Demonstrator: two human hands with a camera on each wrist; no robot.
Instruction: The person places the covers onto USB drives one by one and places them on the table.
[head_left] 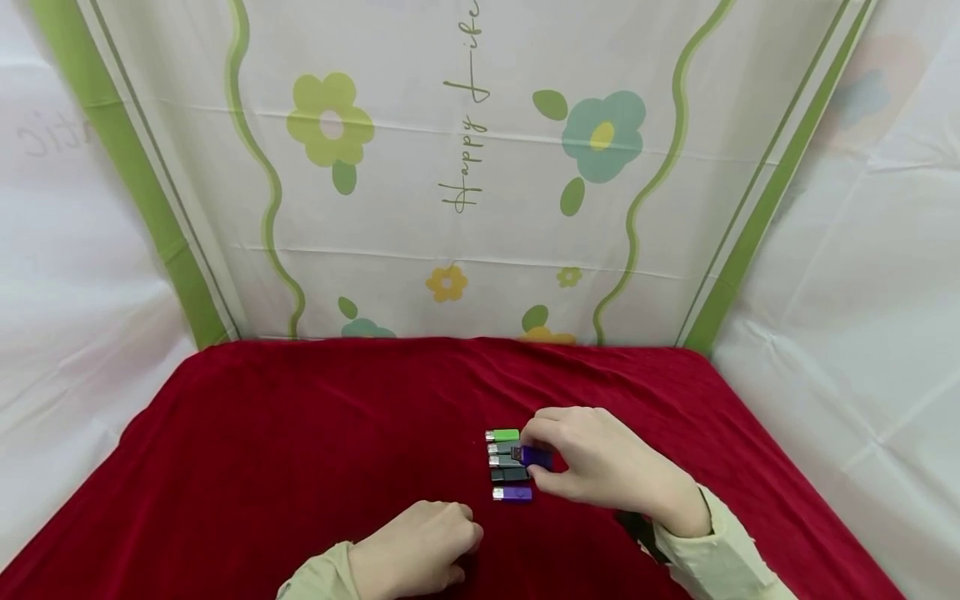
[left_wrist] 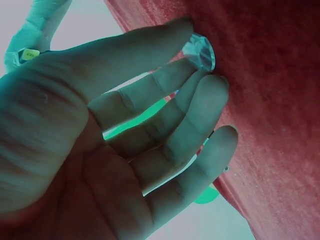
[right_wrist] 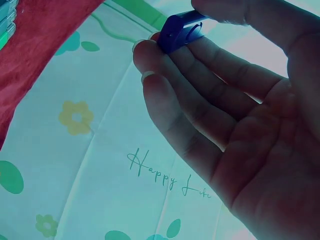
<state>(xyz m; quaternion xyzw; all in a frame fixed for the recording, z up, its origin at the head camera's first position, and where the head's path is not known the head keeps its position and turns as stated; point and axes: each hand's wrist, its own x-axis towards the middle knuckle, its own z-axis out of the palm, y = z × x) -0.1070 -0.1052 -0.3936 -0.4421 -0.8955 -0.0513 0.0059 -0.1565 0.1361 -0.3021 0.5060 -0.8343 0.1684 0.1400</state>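
Observation:
My right hand (head_left: 600, 458) pinches a dark blue-purple USB flash drive (head_left: 536, 457) between thumb and fingertips, its plug end pointing left over the row. In the right wrist view the held flash drive (right_wrist: 175, 32) shows its swivel-style end. Below it lies a column of flash drives: green (head_left: 507, 435), two grey (head_left: 506, 461), black (head_left: 510, 475) and purple (head_left: 514, 494) at the near end. My left hand (head_left: 420, 546) rests low at the near side, fingers loosely bent. Past its thumb and index tips a glassy pale piece (left_wrist: 201, 52) shows; I cannot tell whether they touch it.
A red velvety cloth (head_left: 300, 450) covers the table. Behind it hangs a white curtain (head_left: 405, 217) with flowers and lettering, and white cloth walls (head_left: 840, 333) stand on both sides. A dark device (head_left: 641, 533) sits at the right wrist.

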